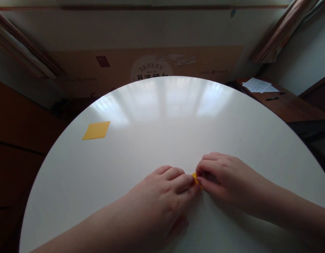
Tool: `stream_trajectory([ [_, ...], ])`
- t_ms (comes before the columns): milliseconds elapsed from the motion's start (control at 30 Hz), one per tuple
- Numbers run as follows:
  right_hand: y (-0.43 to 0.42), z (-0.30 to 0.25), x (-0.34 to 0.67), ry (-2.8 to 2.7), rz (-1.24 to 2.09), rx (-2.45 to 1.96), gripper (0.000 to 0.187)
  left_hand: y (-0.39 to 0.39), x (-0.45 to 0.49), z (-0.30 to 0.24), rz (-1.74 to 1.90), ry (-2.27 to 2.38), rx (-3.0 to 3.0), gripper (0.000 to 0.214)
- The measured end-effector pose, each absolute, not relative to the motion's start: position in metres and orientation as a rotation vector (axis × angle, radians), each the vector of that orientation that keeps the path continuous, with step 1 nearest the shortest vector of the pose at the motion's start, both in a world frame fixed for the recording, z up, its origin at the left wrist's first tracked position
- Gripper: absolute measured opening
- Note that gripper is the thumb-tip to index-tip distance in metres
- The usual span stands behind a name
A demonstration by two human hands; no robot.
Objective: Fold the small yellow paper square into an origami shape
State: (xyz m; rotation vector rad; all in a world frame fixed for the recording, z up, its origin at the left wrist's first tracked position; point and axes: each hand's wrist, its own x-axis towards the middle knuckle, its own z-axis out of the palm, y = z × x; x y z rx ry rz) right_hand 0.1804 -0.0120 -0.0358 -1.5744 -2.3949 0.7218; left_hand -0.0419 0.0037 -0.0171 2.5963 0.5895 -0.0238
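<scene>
Both my hands rest on a round white table (162,116), meeting near its front middle. Between their fingertips shows a small piece of yellow folded paper (196,180), mostly hidden by fingers. My left hand (162,196) lies palm down with its fingers together, pressing on the paper from the left. My right hand (220,175) has its fingers curled and pinches the paper's right side. A flat stack of yellow square paper (96,130) lies apart at the table's far left.
A cardboard box with printed lettering (152,68) stands behind the table against the wall. At the right a brown wooden desk (286,102) carries white sheets (258,85) and a pen. Dark wooden furniture is on the left.
</scene>
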Motion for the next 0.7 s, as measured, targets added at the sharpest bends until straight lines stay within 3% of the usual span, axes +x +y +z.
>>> stream_trajectory([
  [700,-0.0137,-0.0387,0.1763,-2.497,0.621,-1.628,0.019,0.0038,-0.0403,-0.0126,-0.024,0.571,2.615,0.036],
])
